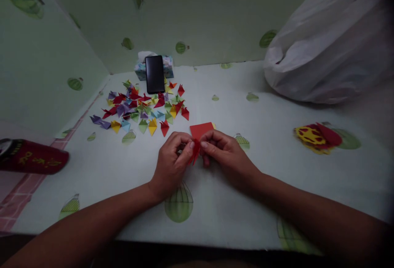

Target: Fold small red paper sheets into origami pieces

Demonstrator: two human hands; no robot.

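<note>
Over the middle of the table, my left hand (175, 159) and my right hand (223, 153) pinch a small folded piece of red paper (195, 151) between thumbs and fingers. Its folds are partly hidden by my fingertips. Just beyond my hands lies a stack of square paper (200, 129) with a red sheet on top and a yellow edge showing at its right. Many small folded paper figures (152, 127) in red, yellow, green, purple and blue are spread out to the far left.
Behind the figures, a black phone (154, 74) leans on a tissue box (168, 66). A red can (37, 157) stands at the left edge. At right lie red and yellow paper cutouts (310, 135), with a big white plastic bag (326, 50) behind. Patterned walls enclose the back and left.
</note>
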